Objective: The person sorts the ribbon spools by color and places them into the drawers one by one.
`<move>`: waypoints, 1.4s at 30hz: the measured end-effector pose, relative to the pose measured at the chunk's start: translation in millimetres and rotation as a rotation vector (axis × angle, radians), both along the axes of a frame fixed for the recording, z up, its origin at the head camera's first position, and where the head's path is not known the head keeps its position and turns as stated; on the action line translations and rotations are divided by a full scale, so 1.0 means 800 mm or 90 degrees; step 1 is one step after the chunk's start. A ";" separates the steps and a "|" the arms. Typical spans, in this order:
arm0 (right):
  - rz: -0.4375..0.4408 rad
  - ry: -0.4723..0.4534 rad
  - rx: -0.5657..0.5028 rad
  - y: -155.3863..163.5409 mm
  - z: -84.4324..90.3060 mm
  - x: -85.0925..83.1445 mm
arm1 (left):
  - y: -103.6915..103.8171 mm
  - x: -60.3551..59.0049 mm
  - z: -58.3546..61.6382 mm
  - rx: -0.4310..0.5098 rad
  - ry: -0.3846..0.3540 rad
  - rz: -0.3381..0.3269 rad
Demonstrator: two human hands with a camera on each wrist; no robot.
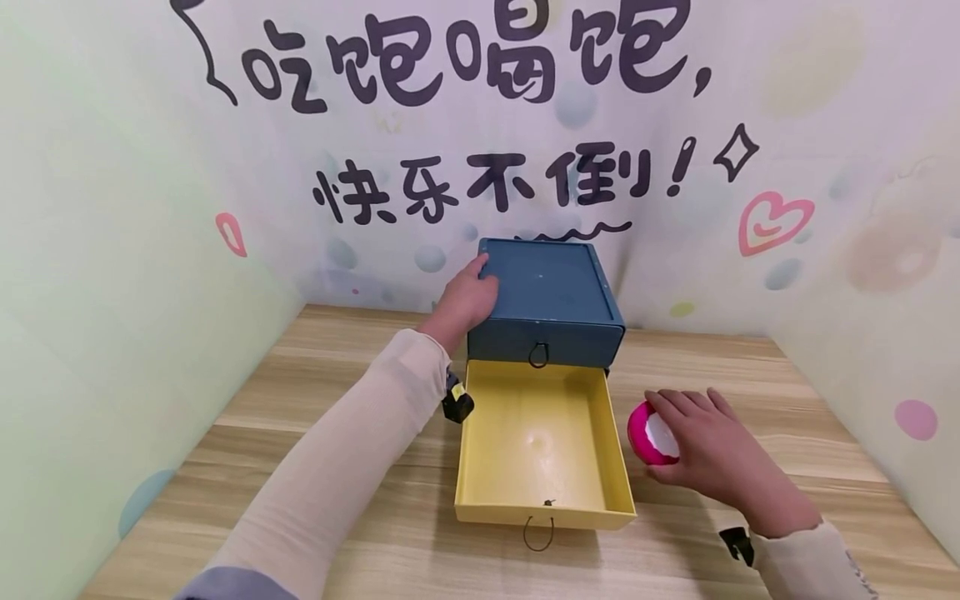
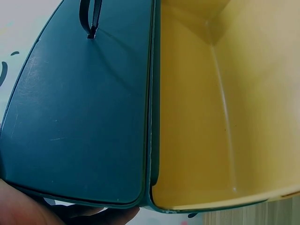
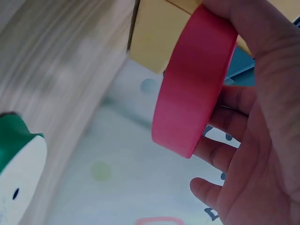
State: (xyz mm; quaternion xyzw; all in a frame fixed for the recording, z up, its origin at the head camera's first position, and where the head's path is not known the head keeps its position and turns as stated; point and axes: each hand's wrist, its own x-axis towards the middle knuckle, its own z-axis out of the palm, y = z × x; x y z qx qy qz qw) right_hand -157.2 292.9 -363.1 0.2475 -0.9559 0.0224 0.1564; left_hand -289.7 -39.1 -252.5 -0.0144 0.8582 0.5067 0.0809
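A blue drawer box [image 1: 546, 283] stands against the back wall, its lower yellow drawer [image 1: 536, 433] pulled out toward me. My left hand [image 1: 468, 298] rests on the box's left side near the top edge; in the left wrist view its fingers [image 2: 101, 216] lie along that side, partly hidden. To the right of the drawer, my right hand [image 1: 708, 437] holds a pink ribbon roll [image 1: 647, 435] with a white side face. The right wrist view shows the roll [image 3: 194, 84] pinched between thumb and fingers, apart from the drawer.
A green ribbon roll [image 3: 18, 164] with a white side shows at the left edge of the right wrist view. The wooden tabletop [image 1: 360, 492] meets printed walls at the back and sides. Black loop pulls [image 1: 538, 356] hang on the drawer fronts.
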 end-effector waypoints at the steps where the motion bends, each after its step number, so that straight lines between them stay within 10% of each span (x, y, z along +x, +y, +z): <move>1: -0.001 -0.001 0.001 -0.001 0.001 0.000 | 0.000 0.000 0.000 0.000 -0.001 0.001; 42: 0.088 0.113 0.062 -0.043 0.072 0.018 | -0.002 -0.001 0.000 0.003 -0.007 -0.006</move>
